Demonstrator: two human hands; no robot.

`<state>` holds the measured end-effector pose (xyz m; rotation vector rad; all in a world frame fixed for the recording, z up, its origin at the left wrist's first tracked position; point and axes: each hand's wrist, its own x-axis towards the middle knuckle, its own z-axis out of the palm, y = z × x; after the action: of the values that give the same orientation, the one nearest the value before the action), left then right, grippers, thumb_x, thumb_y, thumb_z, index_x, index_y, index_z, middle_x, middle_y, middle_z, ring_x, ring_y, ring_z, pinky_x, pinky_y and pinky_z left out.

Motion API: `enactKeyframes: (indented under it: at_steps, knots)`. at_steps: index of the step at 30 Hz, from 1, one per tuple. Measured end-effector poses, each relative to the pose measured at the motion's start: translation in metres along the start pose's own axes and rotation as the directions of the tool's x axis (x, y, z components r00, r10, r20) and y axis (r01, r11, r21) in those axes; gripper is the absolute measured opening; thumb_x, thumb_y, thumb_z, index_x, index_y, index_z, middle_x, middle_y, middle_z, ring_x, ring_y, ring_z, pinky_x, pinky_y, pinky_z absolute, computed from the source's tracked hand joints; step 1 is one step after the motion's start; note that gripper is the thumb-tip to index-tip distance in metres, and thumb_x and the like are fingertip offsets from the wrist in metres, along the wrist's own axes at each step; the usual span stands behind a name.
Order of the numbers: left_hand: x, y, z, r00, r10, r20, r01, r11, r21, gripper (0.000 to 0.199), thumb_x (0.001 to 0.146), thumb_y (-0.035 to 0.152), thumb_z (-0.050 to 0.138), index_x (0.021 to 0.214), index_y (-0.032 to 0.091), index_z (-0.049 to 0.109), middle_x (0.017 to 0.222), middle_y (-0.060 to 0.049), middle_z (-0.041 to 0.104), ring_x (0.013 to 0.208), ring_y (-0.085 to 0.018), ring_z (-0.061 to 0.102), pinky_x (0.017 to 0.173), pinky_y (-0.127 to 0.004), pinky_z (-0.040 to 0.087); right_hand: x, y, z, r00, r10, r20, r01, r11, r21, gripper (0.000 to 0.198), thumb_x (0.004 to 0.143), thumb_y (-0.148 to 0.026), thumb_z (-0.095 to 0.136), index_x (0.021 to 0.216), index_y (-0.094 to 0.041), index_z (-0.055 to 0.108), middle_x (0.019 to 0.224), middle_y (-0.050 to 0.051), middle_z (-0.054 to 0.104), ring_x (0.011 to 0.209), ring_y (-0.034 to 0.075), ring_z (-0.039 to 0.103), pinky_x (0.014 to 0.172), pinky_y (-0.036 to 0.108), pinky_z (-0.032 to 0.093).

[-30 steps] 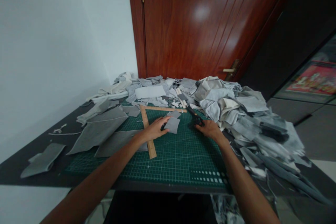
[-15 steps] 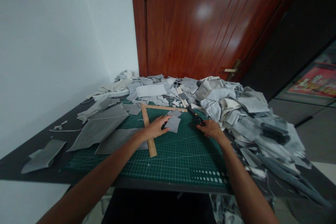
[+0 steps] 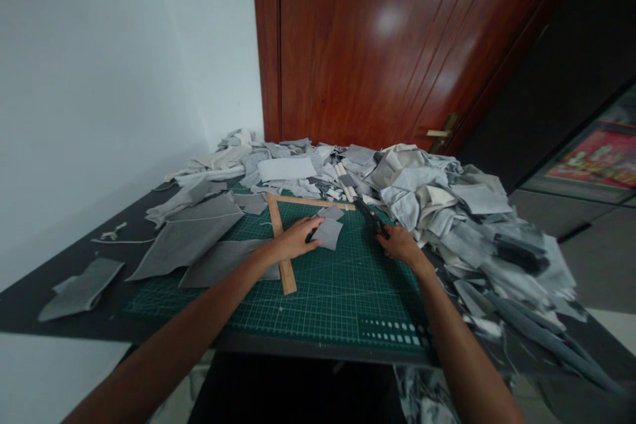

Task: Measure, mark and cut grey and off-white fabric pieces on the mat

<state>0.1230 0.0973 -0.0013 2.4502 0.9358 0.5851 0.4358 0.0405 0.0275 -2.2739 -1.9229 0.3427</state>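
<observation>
The hands are apart. The right hand (image 3: 399, 244) is wrapped round black scissors (image 3: 368, 215); the left hand (image 3: 297, 239) meets a small grey piece (image 3: 328, 234) between them, its grip indeterminable. That piece appears already cut; larger grey panels (image 3: 201, 222) beyond the left forearm appear whole.

White wall (image 3: 99, 46) stood on left. Shiny red-brown wood door (image 3: 358, 59) rose behind dark desk (image 3: 24, 311). Light made white spots on door. Gold handle (image 3: 440, 134) stuck out. Dark cabinet (image 3: 536, 99) stood on right.
</observation>
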Motion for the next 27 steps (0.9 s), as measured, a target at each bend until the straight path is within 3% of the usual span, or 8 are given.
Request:
enactKeyframes:
  at_steps: [5, 11, 27]
  knots:
    - [0.0002, -0.0011, 0.0002, 1.0, -0.022, 0.012, 0.022, 1.0, -0.002, 0.065, 0.092, 0.026, 0.065, 0.153, 0.021, 0.043, 0.156, -0.013, 0.052, 0.149, -0.032, 0.042, 0.121, -0.047, 0.037, -0.0007, 0.0002, 0.0012, 1.0, -0.012, -0.01, 0.011, 0.998, -0.059, 0.026, 0.102, -0.029, 0.051, 0.108, -0.014, 0.071, 0.077, 0.009, 0.073, 0.084, 0.023, 0.075, 0.078, 0.03, 0.051]
    - [0.0006, -0.0028, 0.0008, 1.0, -0.024, 0.016, 0.024, 1.0, 0.0, 0.066, 0.092, 0.027, 0.065, 0.154, 0.021, 0.043, 0.15, -0.013, 0.058, 0.144, -0.031, 0.047, 0.12, -0.047, 0.038, -0.0009, 0.001, 0.0021, 0.999, -0.026, -0.028, 0.023, 0.994, -0.111, 0.027, 0.102, -0.029, 0.05, 0.111, -0.013, 0.071, 0.08, 0.01, 0.074, 0.095, 0.026, 0.074, 0.082, 0.031, 0.05]
    - [0.0004, -0.0007, -0.0007, 1.0, -0.015, 0.008, 0.015, 1.0, -0.001, 0.064, 0.091, 0.028, 0.066, 0.151, 0.023, 0.045, 0.147, -0.013, 0.059, 0.143, -0.032, 0.049, 0.117, -0.048, 0.041, -0.005, 0.0007, -0.0002, 0.997, -0.023, -0.069, 0.011, 0.986, -0.169, 0.025, 0.1, -0.026, 0.053, 0.107, -0.013, 0.073, 0.09, 0.015, 0.076, 0.1, 0.028, 0.073, 0.083, 0.032, 0.05]
